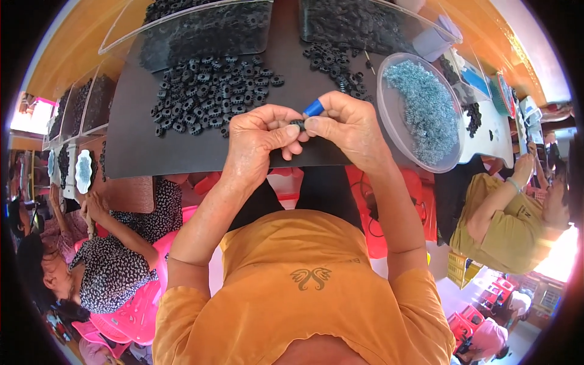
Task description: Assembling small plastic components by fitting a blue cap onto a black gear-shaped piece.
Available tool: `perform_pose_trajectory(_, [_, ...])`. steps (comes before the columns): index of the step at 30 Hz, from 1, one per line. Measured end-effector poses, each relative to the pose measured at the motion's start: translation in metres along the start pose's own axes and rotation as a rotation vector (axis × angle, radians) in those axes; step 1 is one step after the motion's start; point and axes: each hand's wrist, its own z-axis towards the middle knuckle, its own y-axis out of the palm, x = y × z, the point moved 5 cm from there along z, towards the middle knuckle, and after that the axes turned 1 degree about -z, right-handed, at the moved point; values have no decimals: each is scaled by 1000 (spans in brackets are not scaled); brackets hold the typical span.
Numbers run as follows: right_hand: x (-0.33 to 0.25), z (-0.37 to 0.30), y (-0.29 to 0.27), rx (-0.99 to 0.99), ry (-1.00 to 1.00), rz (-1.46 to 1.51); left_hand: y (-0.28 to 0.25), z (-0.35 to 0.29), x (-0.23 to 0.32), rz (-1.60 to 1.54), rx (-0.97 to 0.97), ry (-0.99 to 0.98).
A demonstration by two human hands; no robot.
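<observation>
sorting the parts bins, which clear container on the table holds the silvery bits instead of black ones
The round clear bowl to the right of the hands holds the silvery-blue small parts; the clear flat trays at the table's far edge hold black ring parts.

Counts at the black work mat

2 hands (261, 137) (350, 131) meeting over 1 black mat (131, 152), pinching 1 small black ring (297, 124) and 1 blue-handled tool (314, 107). 2 loose heaps of black toothed rings: 1 large (210, 91), several dozen pieces, too many to count exactly; 1 smaller (337, 67). 2 clear lidded trays (182, 30) (365, 21) of more black parts at the far edge. 1 round clear bowl (389, 115) of tiny blue-grey pieces, uncountable. 2 other people seated, 1 per side: 1 in a black-and-white patterned top (112, 267), 1 in a mustard shirt (499, 225). Several pink stools (137, 316), number unclear.
</observation>
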Motion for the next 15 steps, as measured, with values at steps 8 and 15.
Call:
perform_pose_trajectory(8, [1, -6, -3, 154, 125, 83, 11, 0, -4, -63, -37, -9])
perform_pose_trajectory(15, [-3, -9, -15, 485, -275, -560, 6, 7, -9, -124, -51, -20])
